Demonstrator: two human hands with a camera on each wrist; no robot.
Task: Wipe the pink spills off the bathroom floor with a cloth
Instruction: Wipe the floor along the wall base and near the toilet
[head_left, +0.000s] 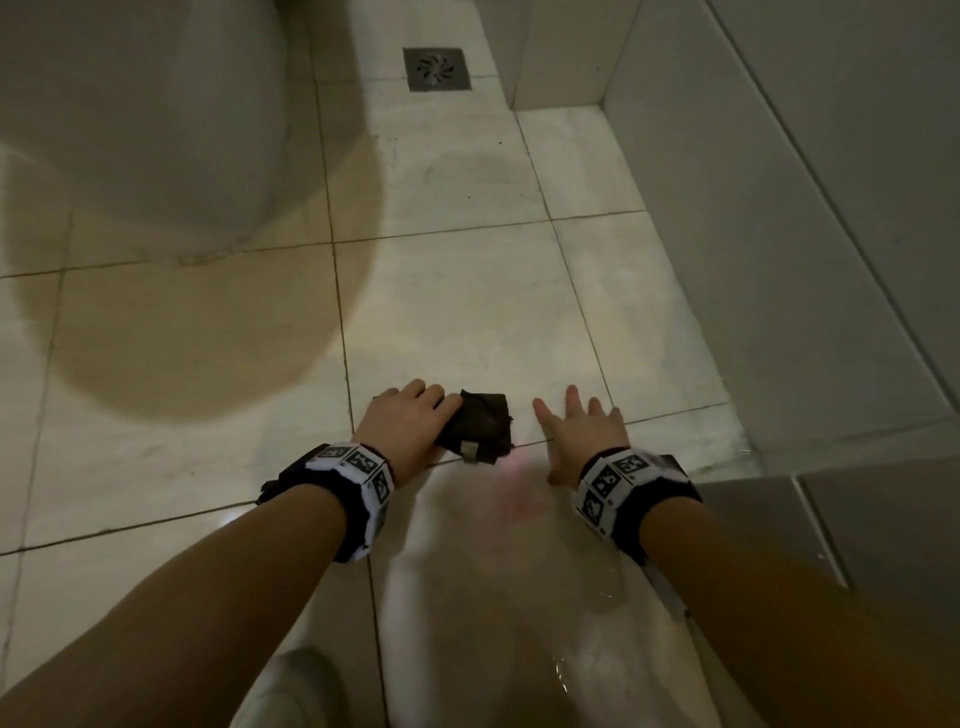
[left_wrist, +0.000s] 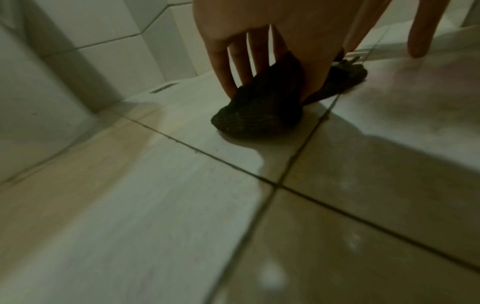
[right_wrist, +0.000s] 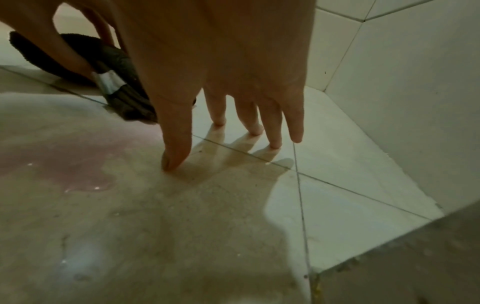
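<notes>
A dark folded cloth (head_left: 480, 426) with a white label (right_wrist: 109, 82) lies on the pale tiled floor (head_left: 457, 312). My left hand (head_left: 436, 410) grips the cloth's left side; in the left wrist view its fingers (left_wrist: 221, 67) and thumb pinch the cloth (left_wrist: 254, 111). A faint pink spill (head_left: 519, 493) sits just near of the cloth, between my wrists, and shows clearly in the right wrist view as a pink spill (right_wrist: 72, 160). My right hand (head_left: 571, 421) is open to the right of the cloth, fingers spread, fingertips (right_wrist: 275, 142) touching the floor.
A toilet base (head_left: 140, 130) stands at the far left. A square floor drain (head_left: 436, 69) lies far ahead. A tiled wall (head_left: 779, 208) runs along the right, with a grey ledge (head_left: 831, 519) near my right wrist. The floor is wet (head_left: 597, 597) nearby.
</notes>
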